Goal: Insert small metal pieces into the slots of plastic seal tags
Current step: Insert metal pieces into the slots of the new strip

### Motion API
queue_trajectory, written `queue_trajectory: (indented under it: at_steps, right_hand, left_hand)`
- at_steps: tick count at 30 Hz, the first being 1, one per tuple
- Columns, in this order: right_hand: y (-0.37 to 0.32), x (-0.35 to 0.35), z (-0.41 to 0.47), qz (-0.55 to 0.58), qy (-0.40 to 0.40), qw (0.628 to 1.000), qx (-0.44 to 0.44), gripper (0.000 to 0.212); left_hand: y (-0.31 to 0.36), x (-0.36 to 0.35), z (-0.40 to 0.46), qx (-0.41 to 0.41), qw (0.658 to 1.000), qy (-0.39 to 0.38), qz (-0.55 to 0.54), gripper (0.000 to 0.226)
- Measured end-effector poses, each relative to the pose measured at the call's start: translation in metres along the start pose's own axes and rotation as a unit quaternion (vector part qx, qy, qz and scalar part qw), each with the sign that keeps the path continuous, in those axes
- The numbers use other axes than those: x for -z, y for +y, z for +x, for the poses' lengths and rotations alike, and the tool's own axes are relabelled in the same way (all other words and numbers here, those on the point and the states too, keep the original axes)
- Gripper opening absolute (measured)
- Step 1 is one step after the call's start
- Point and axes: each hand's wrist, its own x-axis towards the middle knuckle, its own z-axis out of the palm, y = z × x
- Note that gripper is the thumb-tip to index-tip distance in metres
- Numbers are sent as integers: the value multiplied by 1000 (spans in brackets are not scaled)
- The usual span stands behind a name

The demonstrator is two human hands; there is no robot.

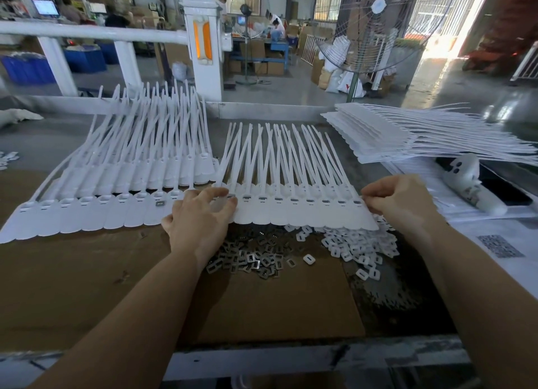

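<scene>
Cardboard sheet (276,307): I see it lying nearest me on the bench, brown, under both forearms.
Metal pieces (247,257): a loose heap on the cardboard, just below the held strip and between my two wrists.
White plastic inserts (355,246): a second heap, right of the metal pieces and touching them at the edge.
Left hand (201,217): fingers curled over the left end of the held strip, thumb and forefinger pinching its edge.
Right hand (398,202): fingertips bent and pinching the right end of the same strip; the grip point itself is partly hidden by the knuckles.
Held strip of seal tags (302,211): white, spanning from hand to hand, lifted slightly above the heaps; most of its slots show a grey metal piece seated.
Left strip of seal tags (87,214): flat on the bench, left of my left hand; one slot near the hand carries metal, the others look unfilled.
Stacked tags (151,161): piled behind the left strip, tails pointing away.
Right stack of tags (407,135): far right, tails pointing right.
White fence post (203,45): beyond the bench.
Floor fan (366,27): further back, right.
</scene>
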Motion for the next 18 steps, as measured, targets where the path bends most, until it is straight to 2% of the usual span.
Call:
queue_trajectory:
  at_steps: [8,13,18]
  right_hand:
    - [4,-2,0,31,29,999,7,15]
    - [4,-2,1,79,40,996,7,25]
    - [6,-5,0,44,37,998,8,22]
  left_hand:
    - [-2,-1,0,1,998,-10,-64,36]
    - [-1,0,-2,-4,995,-17,-103,37]
    - [1,4,-5,-22,986,-62,-156,38]
